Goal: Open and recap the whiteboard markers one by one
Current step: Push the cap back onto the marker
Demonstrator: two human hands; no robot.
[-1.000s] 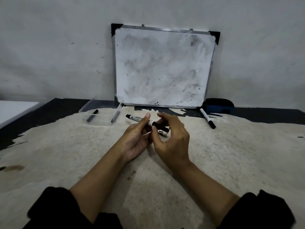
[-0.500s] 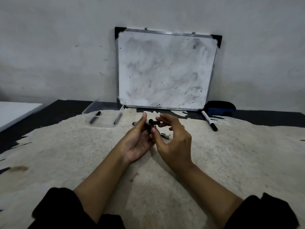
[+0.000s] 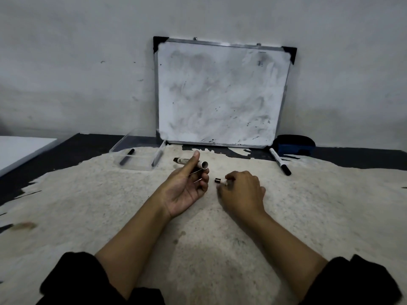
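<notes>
Two hands work in front of the whiteboard (image 3: 220, 93): my left hand (image 3: 185, 188) grips the marker barrel (image 3: 191, 162), my right hand (image 3: 242, 192) pinches its pulled-out part (image 3: 220, 181).

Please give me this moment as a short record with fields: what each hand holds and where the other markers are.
left hand: grips a white marker barrel, its open end toward the right hand
right hand: low over the table, pinches a small black and white piece
clear plastic tray: holds two dark markers
capped white marker with black cap: lies right of the whiteboard
</notes>
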